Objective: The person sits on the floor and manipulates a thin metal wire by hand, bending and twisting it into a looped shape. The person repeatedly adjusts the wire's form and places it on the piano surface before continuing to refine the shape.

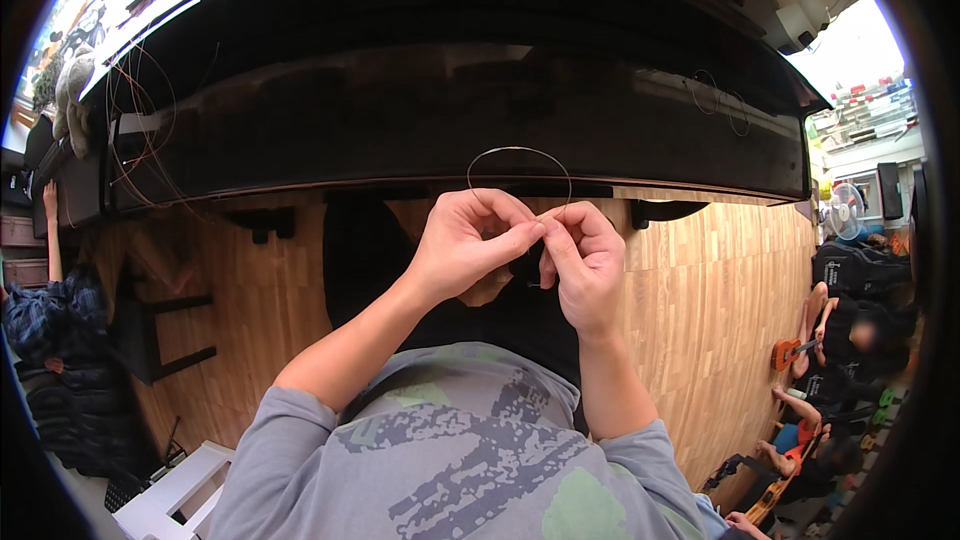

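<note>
My left hand [475, 240] and my right hand [578, 265] meet at the centre of the view, thumbs and fingertips together, both closed on a thin wire string [516, 148] that forms a loop rising above my fingers. Just beyond them is the glossy black piano [400, 110]. More thin wire coils [125, 130] hang loosely at its left end, and smaller loops [740, 115] lie on its surface at the right.
At the left, a person in a plaid shirt [55, 320] reaches up beside a dark stool [160, 340]. Several seated people with guitars [785, 353] are at the right, near a white fan [845, 210]. A white frame [165, 500] stands at lower left on the wooden floor [710, 300].
</note>
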The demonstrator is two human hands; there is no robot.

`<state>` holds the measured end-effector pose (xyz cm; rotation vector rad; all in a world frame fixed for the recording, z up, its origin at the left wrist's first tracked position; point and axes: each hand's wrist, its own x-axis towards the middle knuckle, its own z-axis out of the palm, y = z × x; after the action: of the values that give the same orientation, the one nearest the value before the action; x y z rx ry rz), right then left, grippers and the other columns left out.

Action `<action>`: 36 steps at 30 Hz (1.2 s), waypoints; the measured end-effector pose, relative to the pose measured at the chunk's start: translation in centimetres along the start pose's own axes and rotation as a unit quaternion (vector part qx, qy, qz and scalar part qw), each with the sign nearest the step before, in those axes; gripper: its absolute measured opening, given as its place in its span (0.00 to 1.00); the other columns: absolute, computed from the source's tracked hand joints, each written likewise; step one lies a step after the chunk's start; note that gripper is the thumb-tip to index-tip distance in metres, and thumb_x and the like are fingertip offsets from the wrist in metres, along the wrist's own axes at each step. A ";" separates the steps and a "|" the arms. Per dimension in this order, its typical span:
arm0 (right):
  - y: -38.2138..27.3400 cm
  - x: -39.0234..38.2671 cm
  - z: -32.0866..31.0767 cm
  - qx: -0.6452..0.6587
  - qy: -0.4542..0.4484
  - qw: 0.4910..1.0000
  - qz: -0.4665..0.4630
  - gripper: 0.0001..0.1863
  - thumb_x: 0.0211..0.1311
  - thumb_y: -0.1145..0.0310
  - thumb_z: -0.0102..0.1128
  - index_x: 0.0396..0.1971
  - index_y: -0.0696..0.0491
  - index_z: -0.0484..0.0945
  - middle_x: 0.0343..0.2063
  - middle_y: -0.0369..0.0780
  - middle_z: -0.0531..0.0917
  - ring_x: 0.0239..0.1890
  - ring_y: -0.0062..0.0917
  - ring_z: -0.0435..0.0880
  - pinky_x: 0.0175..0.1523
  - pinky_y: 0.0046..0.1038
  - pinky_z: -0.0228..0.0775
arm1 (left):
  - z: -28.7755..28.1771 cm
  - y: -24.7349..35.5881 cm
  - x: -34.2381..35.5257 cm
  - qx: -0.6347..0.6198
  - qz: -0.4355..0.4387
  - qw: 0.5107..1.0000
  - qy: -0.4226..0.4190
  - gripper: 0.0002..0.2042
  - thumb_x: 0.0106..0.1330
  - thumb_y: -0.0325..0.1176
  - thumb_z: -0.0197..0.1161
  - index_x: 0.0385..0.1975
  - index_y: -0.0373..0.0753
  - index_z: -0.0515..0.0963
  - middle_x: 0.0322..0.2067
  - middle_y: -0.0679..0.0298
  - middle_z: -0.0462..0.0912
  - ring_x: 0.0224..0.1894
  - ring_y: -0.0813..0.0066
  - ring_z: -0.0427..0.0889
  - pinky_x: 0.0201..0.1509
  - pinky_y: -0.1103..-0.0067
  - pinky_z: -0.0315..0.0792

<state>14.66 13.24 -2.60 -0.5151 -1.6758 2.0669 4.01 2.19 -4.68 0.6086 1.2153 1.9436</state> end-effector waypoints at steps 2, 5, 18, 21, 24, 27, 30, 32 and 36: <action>-0.3 0.1 -0.1 -0.015 -0.004 1.000 0.011 0.05 0.66 0.72 0.55 0.32 0.59 0.75 0.18 0.31 0.75 0.15 0.08 0.68 0.19 0.11 0.58 | 0.0 0.2 0.0 0.001 -0.003 1.000 0.009 0.07 0.59 0.26 0.67 0.28 0.36 0.73 0.25 0.68 0.80 0.29 0.86 0.78 0.32 0.88 0.72; -0.2 0.1 -0.1 -0.013 -0.006 1.000 0.022 0.06 0.65 0.72 0.55 0.32 0.59 0.75 0.18 0.31 0.75 0.15 0.08 0.68 0.19 0.11 0.58 | 0.0 0.4 -0.1 -0.033 0.001 0.999 0.019 0.10 0.58 0.25 0.68 0.29 0.38 0.70 0.25 0.67 0.79 0.29 0.87 0.78 0.32 0.88 0.72; -1.3 0.6 -1.9 0.101 -0.051 0.989 0.096 0.09 0.65 0.72 0.55 0.40 0.61 0.73 0.17 0.35 0.77 0.13 0.12 0.70 0.18 0.13 0.62 | -0.1 1.6 -0.4 0.122 -0.023 0.992 0.027 0.07 0.57 0.25 0.67 0.35 0.34 0.79 0.27 0.68 0.80 0.30 0.85 0.80 0.35 0.86 0.75; -1.8 0.6 -2.2 0.124 -0.066 0.981 0.134 0.08 0.65 0.71 0.55 0.40 0.60 0.73 0.20 0.38 0.80 0.16 0.16 0.76 0.21 0.15 0.68 | 0.3 1.5 -0.5 0.211 0.031 0.975 0.060 0.06 0.57 0.25 0.67 0.34 0.34 0.81 0.29 0.66 0.82 0.30 0.83 0.81 0.35 0.86 0.76; -1.9 0.6 -2.4 0.184 -0.084 0.963 0.179 0.07 0.65 0.71 0.55 0.38 0.58 0.73 0.23 0.41 0.82 0.21 0.20 0.82 0.25 0.17 0.73 | 0.3 1.3 -0.5 0.290 0.100 0.950 0.059 0.07 0.57 0.26 0.66 0.34 0.34 0.82 0.29 0.63 0.82 0.30 0.78 0.82 0.35 0.84 0.76; -1.9 0.5 -2.0 0.236 -0.088 0.949 0.191 0.06 0.65 0.71 0.55 0.37 0.57 0.73 0.26 0.42 0.83 0.26 0.23 0.85 0.27 0.18 0.75 | 0.5 1.0 -0.4 0.316 0.133 0.938 0.057 0.06 0.57 0.25 0.66 0.34 0.34 0.82 0.28 0.61 0.82 0.29 0.76 0.82 0.34 0.83 0.77; -1.7 0.4 -1.6 0.266 -0.087 0.941 0.190 0.05 0.64 0.73 0.56 0.36 0.57 0.73 0.28 0.42 0.83 0.28 0.23 0.85 0.27 0.18 0.76 | 0.7 0.6 -0.5 0.327 0.141 0.933 0.055 0.06 0.58 0.25 0.65 0.34 0.34 0.82 0.28 0.61 0.82 0.29 0.75 0.82 0.34 0.83 0.77; -1.6 0.3 -1.6 0.270 -0.093 0.940 0.185 0.05 0.63 0.73 0.57 0.36 0.57 0.73 0.29 0.41 0.83 0.27 0.22 0.85 0.27 0.19 0.76 | 0.7 0.6 -0.5 0.327 0.140 0.933 0.054 0.05 0.58 0.25 0.65 0.34 0.34 0.82 0.28 0.61 0.82 0.29 0.76 0.83 0.33 0.83 0.77; -1.8 0.3 -2.1 0.212 -0.122 0.952 0.185 0.07 0.60 0.74 0.61 0.35 0.56 0.73 0.28 0.41 0.83 0.23 0.21 0.84 0.26 0.19 0.76 | 0.7 0.6 -0.7 0.291 0.090 0.951 0.052 0.06 0.58 0.27 0.65 0.33 0.33 0.82 0.29 0.63 0.83 0.30 0.77 0.83 0.36 0.83 0.77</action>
<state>15.68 15.44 -1.27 -0.4698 -1.2577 2.7702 4.69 1.87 -3.82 0.9495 1.8795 1.7671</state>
